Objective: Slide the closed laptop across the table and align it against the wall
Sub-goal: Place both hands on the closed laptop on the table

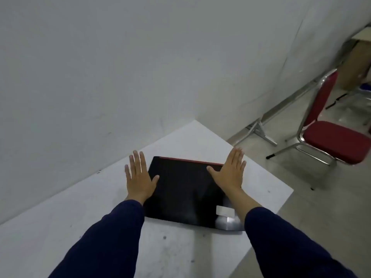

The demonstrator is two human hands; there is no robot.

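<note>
Here, the closed black laptop [184,193] lies flat on the white desk [96,207], near its right edge and apart from the wall [100,77]. Your left hand [139,177] rests flat at its left side, fingers spread. Your right hand [230,173] lies flat on its far right corner, fingers extended. A red chair [333,141] stands beyond the desk.

White wall [100,67], red chair [333,137], perhaps tiled floor [301,217].

I read the laptop [180,191] as black with a red far edge, table [112,197] white, chair [337,141] red, sleeves [112,237] navy
</note>
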